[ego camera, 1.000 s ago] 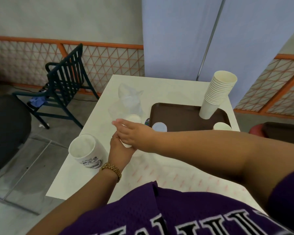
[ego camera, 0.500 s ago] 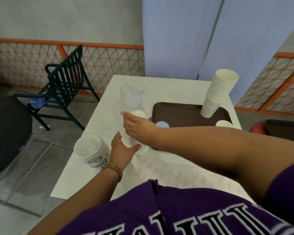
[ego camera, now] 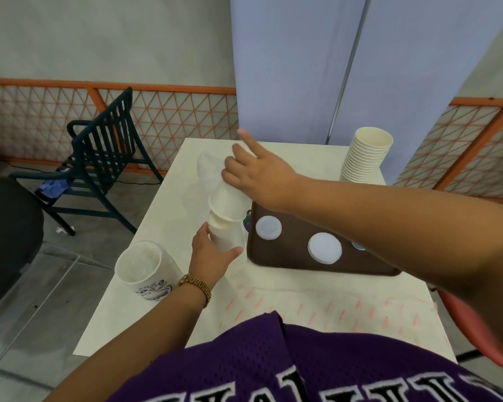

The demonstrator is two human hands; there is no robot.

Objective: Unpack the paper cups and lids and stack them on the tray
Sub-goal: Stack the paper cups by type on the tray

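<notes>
Roughly midway, judging by the layout. Nearest on the bench (ego camera: 169, 181): a printed tub (ego camera: 144, 269) lying on its side at the left edge, mouth open toward the camera, apparently empty; whether part of the task cannot be told. Just right of it, left hand (ego camera: 212, 256) wrapped round the lower end of a short cup stack (ego camera: 225, 220), thumb on the near side, fingers behind; a firm-looking grip, not pinching. Stack leaning away, still partly sheathed in clear wrap (ego camera: 208, 171) at its far end. Right hand (ego camera: 254, 174) reaching across over the upper cups, fingers spread and mostly straight, index raised, palm near or on the top cup; no closed grip visible, and actual contact with cup or wrap hard to tell. Beside the stack, brown tray (ego camera: 288, 258) carrying loose lids (ego camera: 324, 247), two plain to see and a third mostly hidden by the right forearm, laid flat and apart, not yet stacked. Farthest, tall cup pile (ego camera: 365, 155) standing upright toward the tray's far right corner, base hidden behind the arm. Done, seemingly: one sleeve unpacked and piled. Left: free this second stack from its wrap, move it onto the tray, gather lids into one pile
</notes>
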